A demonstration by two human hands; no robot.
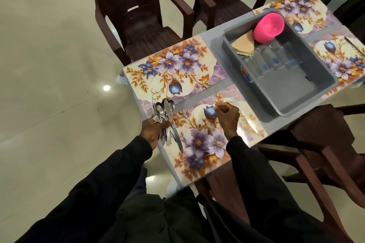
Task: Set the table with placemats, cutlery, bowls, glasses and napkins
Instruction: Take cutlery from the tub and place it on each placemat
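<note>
Head view: at the table's [212, 49] left edge, the left hand [154, 130] grips a bundle of cutlery [165, 112], likely as a supply to deal from. Over the near placemat [203, 144] the right hand [227, 118] hovers, fingers curled; I cannot tell whether it pinches anything. A knife [249, 122] lies along that placemat's right edge. Further right, a grey tub [286, 89] holds napkins [243, 42], a pink bowl [268, 27] and glasses [266, 59], within reach.

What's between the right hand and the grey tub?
Head view: one knife, lying on the near placemat between the right hand and the grey tub.
</note>
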